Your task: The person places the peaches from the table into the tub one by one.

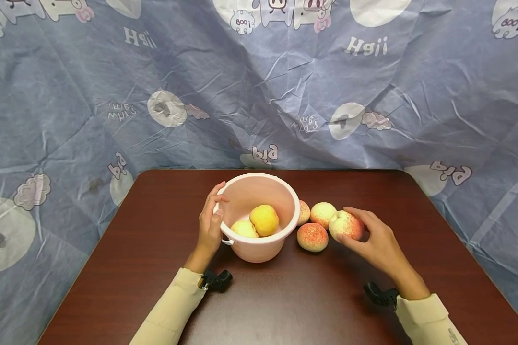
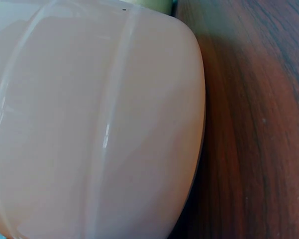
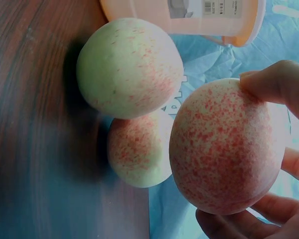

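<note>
A pale pink bucket (image 1: 252, 250) stands on the table, its mouth tipped towards me in the head view. My left hand (image 1: 210, 220) grips its left rim, with fingers over the edge. Inside lie a yellow fruit (image 1: 264, 220) and a paler yellow fruit (image 1: 244, 229). Right of the bucket, my right hand (image 1: 377, 242) pinches a red-speckled peach (image 1: 345, 225) between thumb and fingers; the right wrist view shows this peach (image 3: 224, 149) off the tabletop. Close by lie a red-topped peach (image 1: 312, 237), a pale peach (image 1: 323, 214) and another peach (image 1: 304, 212), partly hidden behind the bucket.
The dark brown wooden table (image 1: 285, 302) reaches back to a blue printed cloth (image 1: 259, 96) hanging behind it. A white handle end (image 1: 228, 242) sticks out at the bucket's left side. Black wrist cameras sit on both forearms, and a label (image 3: 221, 7) shows on the bucket.
</note>
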